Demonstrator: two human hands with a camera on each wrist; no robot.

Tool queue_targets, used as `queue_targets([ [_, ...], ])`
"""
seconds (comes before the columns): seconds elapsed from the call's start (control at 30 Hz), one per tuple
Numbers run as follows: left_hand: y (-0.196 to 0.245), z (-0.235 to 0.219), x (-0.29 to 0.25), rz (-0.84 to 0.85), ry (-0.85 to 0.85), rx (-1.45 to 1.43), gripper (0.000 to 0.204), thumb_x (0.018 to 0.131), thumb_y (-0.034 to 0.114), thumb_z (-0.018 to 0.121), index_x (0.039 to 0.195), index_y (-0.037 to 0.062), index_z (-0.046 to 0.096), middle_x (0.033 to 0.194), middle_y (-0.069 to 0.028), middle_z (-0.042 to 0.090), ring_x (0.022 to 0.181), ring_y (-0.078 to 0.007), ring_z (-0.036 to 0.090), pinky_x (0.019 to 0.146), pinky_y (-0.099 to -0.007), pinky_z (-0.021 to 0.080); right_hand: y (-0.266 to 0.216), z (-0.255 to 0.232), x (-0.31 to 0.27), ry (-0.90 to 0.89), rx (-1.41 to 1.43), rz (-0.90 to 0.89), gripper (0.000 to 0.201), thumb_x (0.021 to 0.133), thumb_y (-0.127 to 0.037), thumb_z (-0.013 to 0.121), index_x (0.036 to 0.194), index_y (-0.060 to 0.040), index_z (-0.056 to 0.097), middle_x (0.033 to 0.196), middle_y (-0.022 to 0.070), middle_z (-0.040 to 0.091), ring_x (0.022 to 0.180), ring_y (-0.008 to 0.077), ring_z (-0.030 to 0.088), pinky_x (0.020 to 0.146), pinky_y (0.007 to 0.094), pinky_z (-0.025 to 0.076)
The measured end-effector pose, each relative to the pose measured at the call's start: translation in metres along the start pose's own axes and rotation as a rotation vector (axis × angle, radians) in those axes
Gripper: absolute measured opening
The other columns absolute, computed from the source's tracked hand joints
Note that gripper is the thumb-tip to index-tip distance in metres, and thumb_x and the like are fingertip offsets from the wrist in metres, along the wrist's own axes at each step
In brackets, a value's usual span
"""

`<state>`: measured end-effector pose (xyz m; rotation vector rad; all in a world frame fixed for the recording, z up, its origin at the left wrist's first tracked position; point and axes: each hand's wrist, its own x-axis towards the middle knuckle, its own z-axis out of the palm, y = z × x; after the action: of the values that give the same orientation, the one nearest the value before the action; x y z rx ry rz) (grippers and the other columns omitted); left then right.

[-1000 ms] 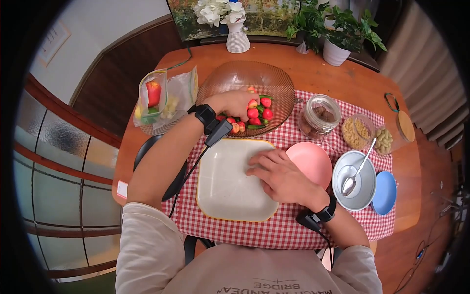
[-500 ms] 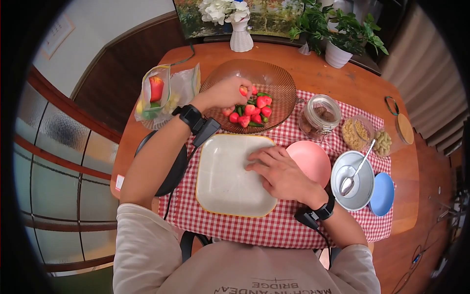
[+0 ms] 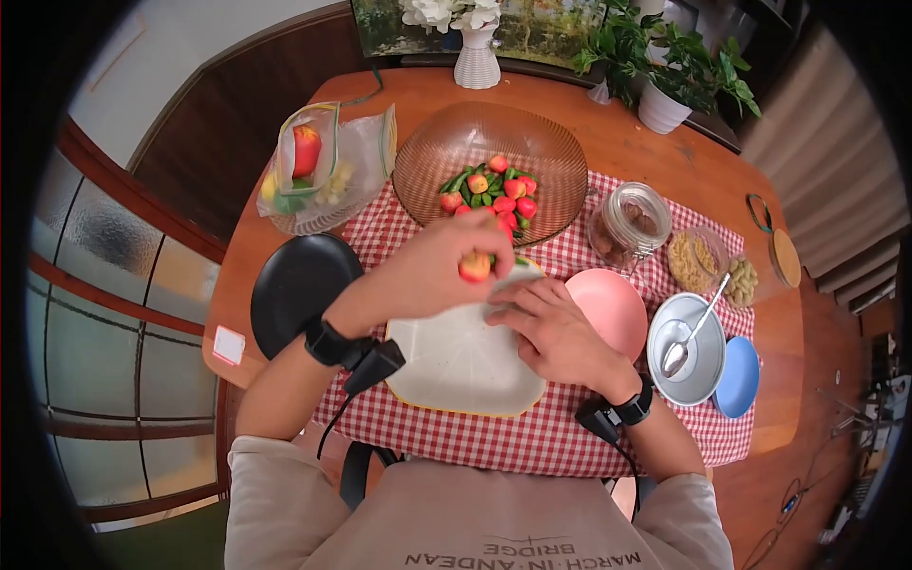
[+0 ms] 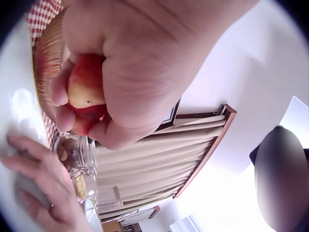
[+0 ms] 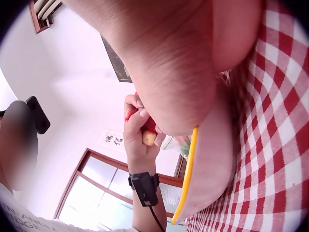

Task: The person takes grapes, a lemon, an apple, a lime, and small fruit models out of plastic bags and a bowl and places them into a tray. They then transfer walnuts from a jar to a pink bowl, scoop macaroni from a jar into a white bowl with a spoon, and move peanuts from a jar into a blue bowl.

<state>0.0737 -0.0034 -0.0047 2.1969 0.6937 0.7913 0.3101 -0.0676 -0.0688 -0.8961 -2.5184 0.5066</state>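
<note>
Ribbed bowl (image 3: 543,138): beyond the white dish (image 3: 465,366).
White dish: yellow-rimmed, beneath both hands.
Right hand (image 3: 565,337): fingers extended over the dish's right side.
Left hand (image 3: 427,271): gripping, above the dish's far edge.
Red-and-yellow fruits (image 4: 87,89): clasped in left fingers, left of the right hand.

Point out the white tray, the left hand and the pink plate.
White tray (image 3: 458,366), head view: bare inner floor.
Left hand (image 3: 427,270), head view: middle of the hand.
Pink plate (image 3: 616,312), head view: its uncovered upper surface.
</note>
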Motion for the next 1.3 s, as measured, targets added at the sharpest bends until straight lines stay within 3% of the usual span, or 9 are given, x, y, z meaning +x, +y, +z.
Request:
queue_targets([
  [0.07,0.012,0.008,-0.014,-0.196,-0.114,0.032,0.016,0.076,0.000,0.069,0.090,0.0063,0.065,0.098,-0.0067,0.056,0.094,-0.0257,0.061,0.083,-0.0364,0.048,0.000,0.000,0.000,0.003,0.015,0.003,0.042,0.073,-0.001,0.066,0.115,-0.0076,0.069,0.126,0.0065,0.062,0.123,0.0277,0.053,0.110,0.0430,0.037],
  [0.23,0.003,0.018,-0.030,-0.160,-0.075,0.018,0.016,0.076,-0.001,0.069,0.090,0.0071,0.066,0.098,-0.0070,0.056,0.093,-0.0259,0.059,0.083,-0.0360,0.048,-0.001,0.002,0.000,0.057,0.141,0.161,0.038,0.077,0.005,0.060,0.113,-0.0062,0.065,0.114,0.0089,0.062,0.107,0.0247,0.061,0.099,0.0402,0.046],
  [0.3,0.001,0.020,-0.032,-0.189,-0.019,-0.135,0.015,0.076,-0.002,0.069,0.088,0.0062,0.065,0.098,-0.0063,0.056,0.093,-0.0230,0.058,0.082,-0.0347,0.047,-0.004,0.010,0.000,0.333,0.990,0.338,0.035,0.085,0.009,0.054,0.116,-0.0057,0.059,0.102,0.0069,0.061,0.098,0.0173,0.063,0.088,0.0325,0.050],
  [0.43,-0.001,0.026,-0.034,-0.152,-0.006,-0.173,0.019,0.077,-0.003,0.068,0.093,0.0054,0.064,0.097,-0.0059,0.057,0.090,-0.0211,0.059,0.082,-0.0344,0.049,-0.016,-0.004,0.011,0.339,1.305,0.370,0.030,0.093,0.006,0.055,0.121,-0.0057,0.055,0.094,0.0035,0.059,0.093,0.0102,0.061,0.078,0.0251,0.049],
  [0.5,0.010,0.023,-0.031,-0.543,-0.234,-0.489,0.030,0.077,-0.003,0.067,0.105,0.0061,0.064,0.100,-0.0063,0.058,0.086,-0.0202,0.060,0.080,-0.0337,0.052,-0.014,-0.003,0.013,0.265,1.119,0.441,0.021,0.096,0.002,0.060,0.116,-0.0049,0.057,0.086,0.0009,0.060,0.078,0.0080,0.061,0.069,0.0243,0.048],
  [0.83,0.025,0.022,-0.052,-0.474,-0.368,0.100,0.085,0.077,0.009,0.077,0.152,0.0166,0.039,0.133,-0.0087,0.057,0.099,-0.0263,0.070,0.083,-0.0375,0.056,-0.022,-0.027,0.013,0.015,0.533,0.553,0.011,0.093,-0.006,0.068,0.102,-0.0018,0.063,0.068,0.0028,0.059,0.059,0.0139,0.058,0.057,0.0301,0.046],
  [1.13,0.008,-0.010,-0.009,-0.203,-0.076,0.211,0.042,0.083,0.022,0.077,0.120,0.0060,0.067,0.114,-0.0121,0.066,0.105,-0.0299,0.067,0.090,-0.0396,0.053,0.001,-0.073,0.082,0.429,0.051,0.226,0.022,0.087,-0.010,0.070,0.106,-0.0011,0.066,0.106,0.0174,0.066,0.104,0.0314,0.064,0.089,0.0418,0.051],
  [1.2,0.016,-0.027,0.028,-0.502,-0.031,0.220,0.052,0.079,0.028,0.080,0.122,0.0024,0.064,0.120,-0.0161,0.066,0.112,-0.0311,0.064,0.095,-0.0406,0.051,0.027,-0.073,0.102,0.273,-0.099,0.198,0.036,0.085,-0.015,0.070,0.118,-0.0024,0.065,0.119,0.0192,0.064,0.117,0.0362,0.059,0.099,0.0450,0.049],
  [1.3,-0.059,-0.035,0.059,-0.246,-0.162,0.579,0.068,0.074,0.036,0.084,0.127,0.0001,0.062,0.127,-0.0212,0.063,0.118,-0.0339,0.062,0.100,-0.0429,0.049,0.064,-0.058,0.128,-0.069,-0.373,0.346,0.062,0.082,-0.030,0.074,0.137,-0.0066,0.058,0.140,0.0205,0.055,0.132,0.0411,0.050,0.110,0.0471,0.044],
])
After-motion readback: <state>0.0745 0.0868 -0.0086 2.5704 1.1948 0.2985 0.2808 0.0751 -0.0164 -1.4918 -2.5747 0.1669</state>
